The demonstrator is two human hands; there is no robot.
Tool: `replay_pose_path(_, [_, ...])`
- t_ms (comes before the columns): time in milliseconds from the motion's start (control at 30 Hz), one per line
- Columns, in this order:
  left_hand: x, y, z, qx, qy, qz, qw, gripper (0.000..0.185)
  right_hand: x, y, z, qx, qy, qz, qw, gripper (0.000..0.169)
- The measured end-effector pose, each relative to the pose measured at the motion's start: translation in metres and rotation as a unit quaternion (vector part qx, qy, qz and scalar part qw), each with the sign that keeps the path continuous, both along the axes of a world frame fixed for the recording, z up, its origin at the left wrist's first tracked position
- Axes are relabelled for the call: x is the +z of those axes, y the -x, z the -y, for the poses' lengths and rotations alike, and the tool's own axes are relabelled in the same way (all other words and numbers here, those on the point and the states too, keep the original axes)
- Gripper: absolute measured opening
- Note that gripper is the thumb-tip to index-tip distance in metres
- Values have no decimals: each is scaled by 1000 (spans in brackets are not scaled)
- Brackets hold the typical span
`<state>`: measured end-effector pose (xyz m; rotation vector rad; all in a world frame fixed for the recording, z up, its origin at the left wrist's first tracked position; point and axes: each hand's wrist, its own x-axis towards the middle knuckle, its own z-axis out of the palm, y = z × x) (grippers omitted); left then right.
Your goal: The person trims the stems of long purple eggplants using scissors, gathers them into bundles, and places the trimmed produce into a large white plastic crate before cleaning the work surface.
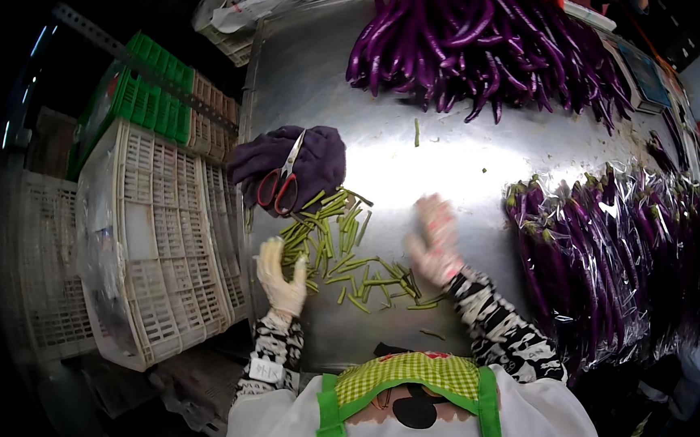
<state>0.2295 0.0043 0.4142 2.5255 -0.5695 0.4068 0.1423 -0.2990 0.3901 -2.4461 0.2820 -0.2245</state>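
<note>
Cut green bean pieces lie scattered on the metal table in front of me. My left hand, in a pale glove, is at the left edge of the pieces, fingers apart. To the right of them, my right hand is blurred, in a glove with pink marks; its thumb stands away from the fingers and nothing shows in it. Scissors with red handles rest on a bunched purple cloth beyond my left hand. A single green piece lies farther up the table.
A large heap of long purple eggplants covers the table's far side. Eggplants in clear plastic bags are lined up at the right. White plastic crates and a green crate stand along the left edge. A scale is at the far right.
</note>
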Motion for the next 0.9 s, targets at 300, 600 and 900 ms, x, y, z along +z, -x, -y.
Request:
replay_pose_path(300, [-44, -60, 17, 10, -33, -70, 997, 72, -26, -114, 96, -46, 195, -77, 977, 68])
replay_pose_path(600, [-46, -68, 24, -75, 98, -30, 992, 35, -18, -179, -24, 171, 191, -32, 966, 72])
replay_pose_path(900, [-45, -22, 24, -125, 128, -57, 982, 26, -21, -60, -107, 248, 52, 4, 967, 54])
